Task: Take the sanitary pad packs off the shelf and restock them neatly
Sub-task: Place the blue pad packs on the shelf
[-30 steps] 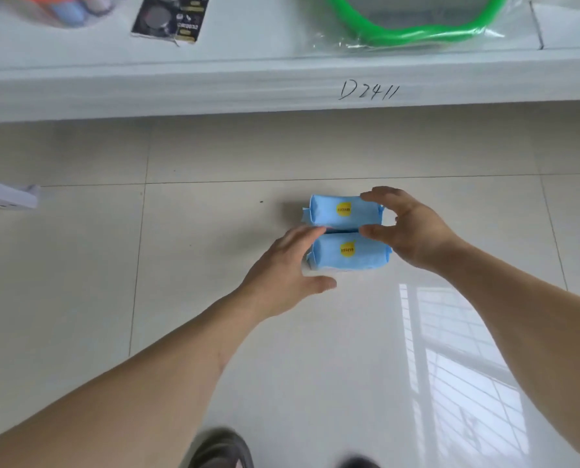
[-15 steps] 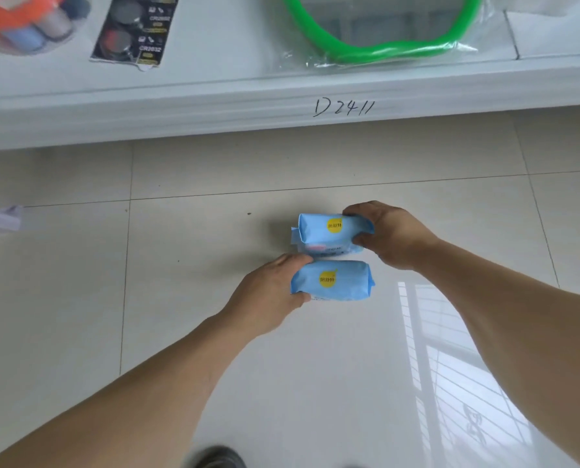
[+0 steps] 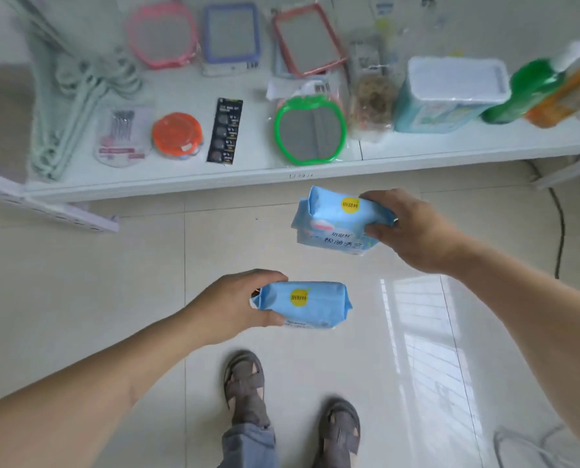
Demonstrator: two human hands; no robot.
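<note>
Two light-blue sanitary pad packs with yellow round stickers are held in the air above the tiled floor. My left hand [image 3: 229, 307] grips the nearer pack [image 3: 310, 304] by its left end, level and low. My right hand [image 3: 413, 228] grips the farther pack [image 3: 332, 221] by its right end, tilted so its printed face shows. The two packs are apart, the right one higher and closer to the white shelf [image 3: 214, 179].
The low white shelf carries a green apple-shaped mirror [image 3: 310, 130], a battery card [image 3: 224, 131], an orange-lidded jar [image 3: 177, 133], pale green hangers [image 3: 76, 96], framed mirrors, a wipes tub [image 3: 450, 92] and a green bottle [image 3: 524, 91]. My sandalled feet [image 3: 244, 383] stand below. A cable [image 3: 560, 228] runs at right.
Both packs were lifted off the floor, one in each hand, and drawn apart. The view pulled back and up, so the shelf top and my feet now show.
</note>
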